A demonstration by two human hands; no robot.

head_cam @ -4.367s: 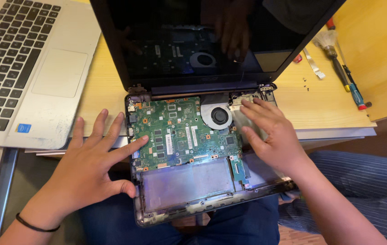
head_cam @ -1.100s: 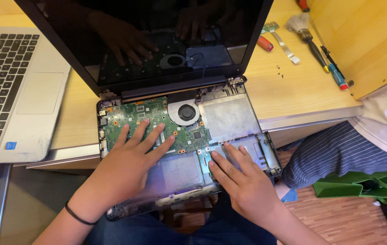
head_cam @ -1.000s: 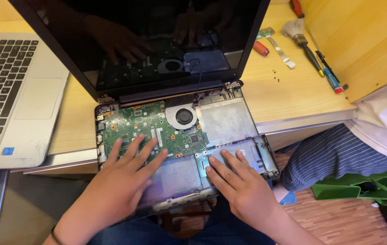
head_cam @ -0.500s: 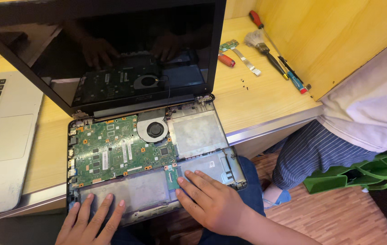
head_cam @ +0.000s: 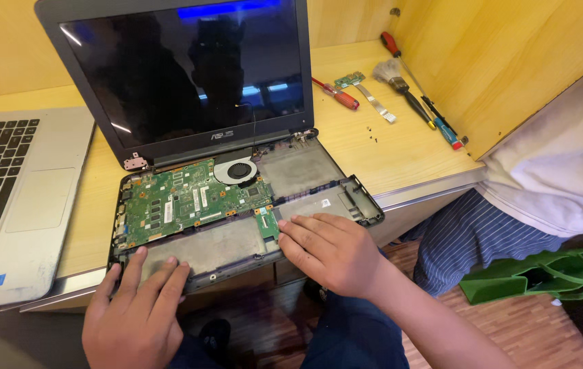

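Note:
An opened dark laptop (head_cam: pixel 319 181) lies on the wooden desk, its screen upright and its base without a top cover. A green circuit board (head_cam: pixel 182 201) and a round fan (head_cam: pixel 237 171) show inside. My left hand (head_cam: pixel 138 311) rests flat with fingers apart on the front left edge of the base, over the grey battery bay. My right hand (head_cam: pixel 332 249) lies flat on the front right part of the base, fingertips by the small green board piece. Neither hand holds anything.
A silver laptop (head_cam: pixel 18 205) sits open at the left. Behind the dark laptop lie a red-handled screwdriver (head_cam: pixel 339 96), a brush (head_cam: pixel 401 85), a small board with a ribbon cable (head_cam: pixel 363 89), loose screws and another screwdriver (head_cam: pixel 442 123). Another person's striped legs (head_cam: pixel 469 232) and a green bag (head_cam: pixel 544 273) are at the right.
Both hands slid from the circuit board toward the front edge of the base. The camera view shifted up and right, showing more of the screen.

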